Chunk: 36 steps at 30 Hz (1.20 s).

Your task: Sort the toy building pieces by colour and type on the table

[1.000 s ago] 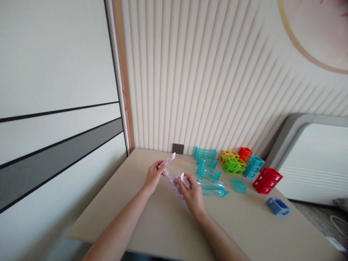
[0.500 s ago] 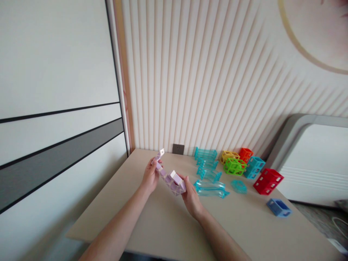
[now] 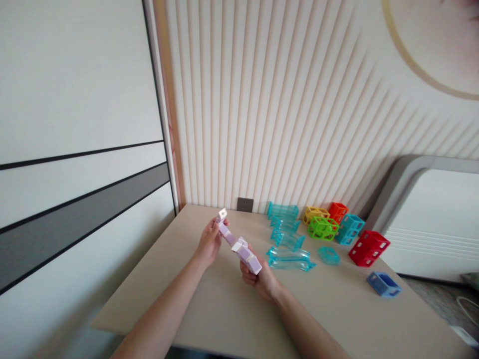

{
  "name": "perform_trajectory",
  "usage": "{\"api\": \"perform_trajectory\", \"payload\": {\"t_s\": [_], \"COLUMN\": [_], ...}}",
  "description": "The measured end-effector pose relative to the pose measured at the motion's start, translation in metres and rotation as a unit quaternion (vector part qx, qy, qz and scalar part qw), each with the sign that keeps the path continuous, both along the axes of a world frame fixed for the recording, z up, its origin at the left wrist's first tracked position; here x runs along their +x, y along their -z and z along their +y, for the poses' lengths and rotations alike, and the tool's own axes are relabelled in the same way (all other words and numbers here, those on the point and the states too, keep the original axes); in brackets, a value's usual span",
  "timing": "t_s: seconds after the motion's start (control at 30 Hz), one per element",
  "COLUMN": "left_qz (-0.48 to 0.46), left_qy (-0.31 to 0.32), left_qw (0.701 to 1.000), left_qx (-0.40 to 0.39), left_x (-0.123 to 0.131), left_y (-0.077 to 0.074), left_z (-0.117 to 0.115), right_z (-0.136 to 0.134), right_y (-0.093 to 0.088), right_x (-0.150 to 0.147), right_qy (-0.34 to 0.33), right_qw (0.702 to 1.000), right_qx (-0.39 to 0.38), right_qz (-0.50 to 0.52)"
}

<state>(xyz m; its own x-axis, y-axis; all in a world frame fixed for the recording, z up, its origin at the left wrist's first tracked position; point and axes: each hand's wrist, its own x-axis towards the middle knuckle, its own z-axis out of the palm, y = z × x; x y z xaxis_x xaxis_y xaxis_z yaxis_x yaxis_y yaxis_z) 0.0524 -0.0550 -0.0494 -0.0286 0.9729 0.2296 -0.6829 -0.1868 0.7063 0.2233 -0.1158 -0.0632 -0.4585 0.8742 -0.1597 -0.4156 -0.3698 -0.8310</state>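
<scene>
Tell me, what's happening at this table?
A person holds a pale purple segmented plastic twist toy in both hands above the beige table: the left hand grips its upper end, the right hand its lower end. To the right lie clear teal plastic track pieces and colourful lattice blocks.

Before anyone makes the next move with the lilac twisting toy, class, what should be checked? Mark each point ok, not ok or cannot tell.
1. Left hand grips the upper end of the lilac segmented toy: ok.
2. Right hand holds its lower end: ok.
3. Toy held above the table, not resting on it: ok.
4. Teal track piece apart from the right hand: cannot tell, they sit very close.
5. Coloured frame blocks well away from both hands: ok.
6. How the toy's joints are turned: cannot tell, too small.
</scene>
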Motion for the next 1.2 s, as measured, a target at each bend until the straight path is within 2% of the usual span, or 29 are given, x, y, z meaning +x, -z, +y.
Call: {"api": "perform_trajectory", "payload": {"t_s": [0.1,0.23,0.37,0.43,0.97,1.13,1.2], "left_qz": [0.009,0.020,0.012,0.011,0.049,0.023,0.013], "left_qy": [-0.011,-0.028,-0.059,-0.070,-0.164,-0.196,-0.191], "left_qw": [1.000,0.999,0.998,0.997,0.985,0.980,0.981], "left_qx": [-0.016,-0.020,-0.006,-0.003,-0.008,-0.027,-0.030], "left_x": [0.001,0.001,0.001,0.001,0.000,0.001,0.002], "left_y": [0.003,0.006,0.006,0.006,0.014,0.019,0.020], "left_z": [0.002,0.005,0.007,0.008,0.011,0.014,0.015], "right_z": [0.001,-0.001,-0.003,-0.004,-0.008,-0.014,-0.015], "right_y": [0.006,0.006,-0.002,-0.006,-0.004,-0.008,-0.009], "right_x": [-0.005,-0.008,-0.003,-0.001,0.001,0.000,0.000], "right_qy": [0.072,0.125,0.171,0.184,0.215,0.216,0.221], "right_qw": [0.995,0.978,0.920,0.897,0.834,0.771,0.759], "right_qx": [0.027,0.101,0.262,0.310,0.383,0.449,0.460], "right_qz": [-0.059,-0.134,-0.237,-0.256,-0.333,-0.396,-0.403]}}
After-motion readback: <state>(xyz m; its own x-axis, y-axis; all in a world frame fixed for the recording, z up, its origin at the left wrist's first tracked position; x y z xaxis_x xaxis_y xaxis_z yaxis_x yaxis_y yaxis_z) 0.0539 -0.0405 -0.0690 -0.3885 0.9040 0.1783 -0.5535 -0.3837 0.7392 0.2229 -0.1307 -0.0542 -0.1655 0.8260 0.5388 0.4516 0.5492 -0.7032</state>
